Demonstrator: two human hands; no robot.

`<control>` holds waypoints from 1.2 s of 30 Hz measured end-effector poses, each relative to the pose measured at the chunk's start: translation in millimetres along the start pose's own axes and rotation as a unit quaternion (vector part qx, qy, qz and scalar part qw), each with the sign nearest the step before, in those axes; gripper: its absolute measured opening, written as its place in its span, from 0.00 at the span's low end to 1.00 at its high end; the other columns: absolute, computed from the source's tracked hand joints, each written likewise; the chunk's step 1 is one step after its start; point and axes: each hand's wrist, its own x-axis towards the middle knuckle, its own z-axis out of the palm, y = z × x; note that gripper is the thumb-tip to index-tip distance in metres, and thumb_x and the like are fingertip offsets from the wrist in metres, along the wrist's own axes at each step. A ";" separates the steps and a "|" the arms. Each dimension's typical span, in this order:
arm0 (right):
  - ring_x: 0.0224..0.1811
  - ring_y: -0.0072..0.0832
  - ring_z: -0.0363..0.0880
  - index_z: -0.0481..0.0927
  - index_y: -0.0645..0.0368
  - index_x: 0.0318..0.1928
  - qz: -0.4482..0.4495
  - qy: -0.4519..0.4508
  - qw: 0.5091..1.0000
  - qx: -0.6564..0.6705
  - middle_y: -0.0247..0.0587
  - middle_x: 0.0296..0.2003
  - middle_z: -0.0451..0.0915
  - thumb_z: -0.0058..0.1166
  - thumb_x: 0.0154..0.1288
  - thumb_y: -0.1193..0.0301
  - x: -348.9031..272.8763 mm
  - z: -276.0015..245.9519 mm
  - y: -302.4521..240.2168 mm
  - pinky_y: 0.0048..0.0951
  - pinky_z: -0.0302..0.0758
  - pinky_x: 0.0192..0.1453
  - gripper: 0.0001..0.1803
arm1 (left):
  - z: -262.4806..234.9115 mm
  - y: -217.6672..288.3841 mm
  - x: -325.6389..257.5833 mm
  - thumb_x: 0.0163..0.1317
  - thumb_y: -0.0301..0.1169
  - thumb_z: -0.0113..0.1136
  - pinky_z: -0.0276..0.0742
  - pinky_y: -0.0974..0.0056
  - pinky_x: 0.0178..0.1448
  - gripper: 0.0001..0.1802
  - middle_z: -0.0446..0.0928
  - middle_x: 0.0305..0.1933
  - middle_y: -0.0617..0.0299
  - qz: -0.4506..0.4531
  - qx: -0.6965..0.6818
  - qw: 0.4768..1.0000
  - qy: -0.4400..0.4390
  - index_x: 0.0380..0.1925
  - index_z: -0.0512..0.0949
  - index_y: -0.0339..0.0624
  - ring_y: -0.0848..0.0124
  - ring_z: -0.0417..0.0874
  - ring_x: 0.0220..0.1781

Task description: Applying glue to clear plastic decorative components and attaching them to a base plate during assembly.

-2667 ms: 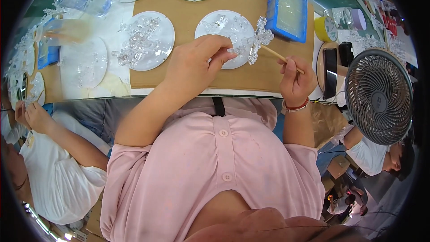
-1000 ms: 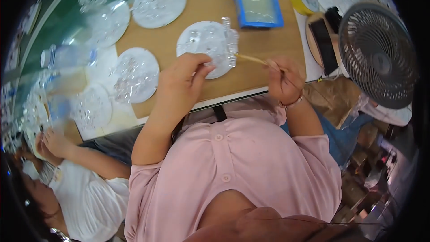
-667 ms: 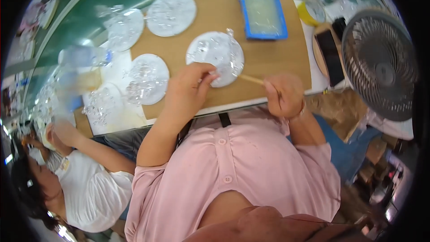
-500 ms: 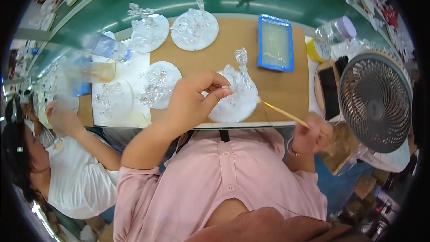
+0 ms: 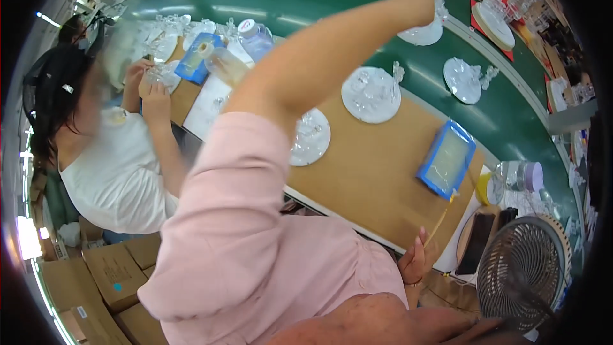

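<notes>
My left arm stretches out over the green belt, and my left hand (image 5: 412, 5) is closed at the edge of a round white disc (image 5: 421, 35) with a clear ornament on it. The back of the hand hides its fingers. Low on the right, my right hand (image 5: 416, 257) pinches a thin brush-like stick (image 5: 439, 220). Its tip comes up to the near corner of a blue-rimmed tray (image 5: 447, 160). Another disc with clear pieces (image 5: 371, 94) lies at the far edge of the brown board, and one more (image 5: 311, 137) is partly behind my left arm.
On the green belt (image 5: 408, 99) lies a further disc (image 5: 463, 81). A phone (image 5: 477, 243), a fan (image 5: 523, 268), yellow tape (image 5: 489, 189) and a purple-lidded jar (image 5: 518, 176) line the right side. At left, a person in white (image 5: 118, 172) handles clear pieces near bottles (image 5: 255, 39).
My left hand went from above the near disc to far over the belt. That disc has left its place on the board. The stick's tip moved to the blue-rimmed tray; my view turned.
</notes>
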 end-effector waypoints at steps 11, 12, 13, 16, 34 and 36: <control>0.55 0.48 0.73 0.72 0.57 0.45 0.129 0.051 0.985 -0.100 0.53 0.55 0.75 0.48 0.61 0.79 -22.6 22.0 3.5 0.47 0.67 0.55 0.11 | 8.2 78.5 17.2 0.53 0.31 0.59 0.80 0.58 0.42 0.07 0.83 0.37 0.57 0.238 0.282 0.910 -0.190 0.30 0.84 0.46 0.61 0.84 0.41; 0.55 0.48 0.73 0.72 0.57 0.45 0.131 0.048 0.984 -0.109 0.53 0.55 0.75 0.48 0.61 0.79 -19.1 21.6 -1.2 0.47 0.67 0.55 0.11 | 20.3 94.2 32.4 0.53 0.31 0.59 0.79 0.59 0.45 0.08 0.82 0.39 0.58 0.297 0.249 0.909 -0.154 0.32 0.84 0.46 0.61 0.83 0.44; 0.54 0.48 0.74 0.72 0.57 0.45 0.136 0.043 0.984 -0.107 0.52 0.55 0.75 0.49 0.61 0.78 -19.0 22.3 1.6 0.46 0.67 0.54 0.11 | 39.8 108.7 48.9 0.54 0.32 0.59 0.78 0.59 0.48 0.09 0.82 0.41 0.58 0.345 0.219 0.905 -0.116 0.33 0.84 0.46 0.62 0.82 0.47; 0.51 0.47 0.75 0.73 0.56 0.45 0.136 0.049 0.984 -0.102 0.52 0.55 0.75 0.52 0.59 0.77 -20.0 24.4 3.7 0.45 0.70 0.50 0.12 | 99.9 142.6 74.7 0.56 0.34 0.57 0.70 0.58 0.60 0.13 0.74 0.56 0.61 0.501 0.078 0.827 0.242 0.41 0.82 0.49 0.63 0.72 0.60; 0.56 0.58 0.72 0.65 0.67 0.52 0.141 0.051 0.988 0.021 0.66 0.55 0.71 0.41 0.67 0.82 -43.9 23.3 19.2 0.45 0.71 0.57 0.13 | -128.1 70.4 -54.9 0.54 0.34 0.58 0.78 0.55 0.37 0.09 0.82 0.36 0.57 0.213 0.057 0.974 0.046 0.29 0.84 0.44 0.58 0.83 0.39; 0.59 0.56 0.70 0.63 0.68 0.54 0.140 0.061 0.988 0.011 0.68 0.57 0.67 0.39 0.67 0.84 -55.7 26.9 16.1 0.44 0.69 0.60 0.15 | -150.1 72.0 -100.9 0.52 0.34 0.60 0.78 0.56 0.37 0.08 0.82 0.33 0.56 0.251 -0.028 0.967 0.040 0.26 0.83 0.43 0.57 0.83 0.35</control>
